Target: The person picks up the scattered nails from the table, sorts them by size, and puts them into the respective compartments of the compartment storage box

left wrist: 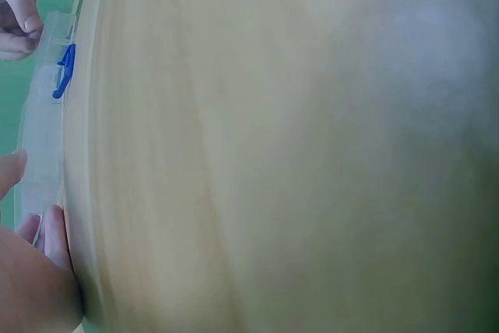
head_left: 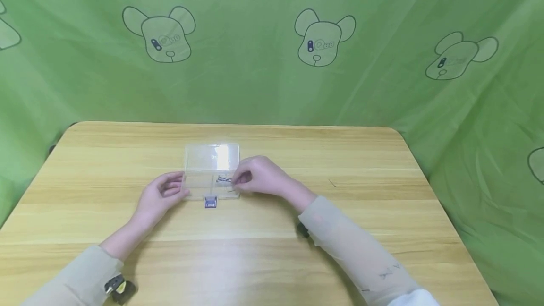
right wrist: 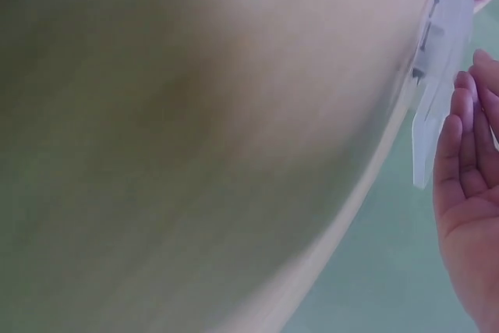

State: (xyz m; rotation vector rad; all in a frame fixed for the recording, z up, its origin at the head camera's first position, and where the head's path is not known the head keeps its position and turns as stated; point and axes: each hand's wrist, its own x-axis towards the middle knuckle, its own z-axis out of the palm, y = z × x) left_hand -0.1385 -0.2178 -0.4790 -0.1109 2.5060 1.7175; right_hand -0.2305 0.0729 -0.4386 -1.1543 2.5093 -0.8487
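A clear plastic box [head_left: 199,184] with a blue latch [head_left: 210,202] lies on the table, its transparent lid [head_left: 199,156] raised at the back. My left hand [head_left: 159,197] grips the box's left end, with the thumb and fingers on either side of it in the left wrist view. Several thin dark pins, like nails [head_left: 222,180], lie in the right compartment. Over that compartment is my right hand [head_left: 261,177], thumb and fingertips brought together close to the pins. I cannot tell whether a pin is between those fingertips.
A single thin dark pin [head_left: 332,182] lies on the wooden table [head_left: 272,259], right of the box. A green curtain [head_left: 255,89] with printed animal heads hangs behind the table and along its right side.
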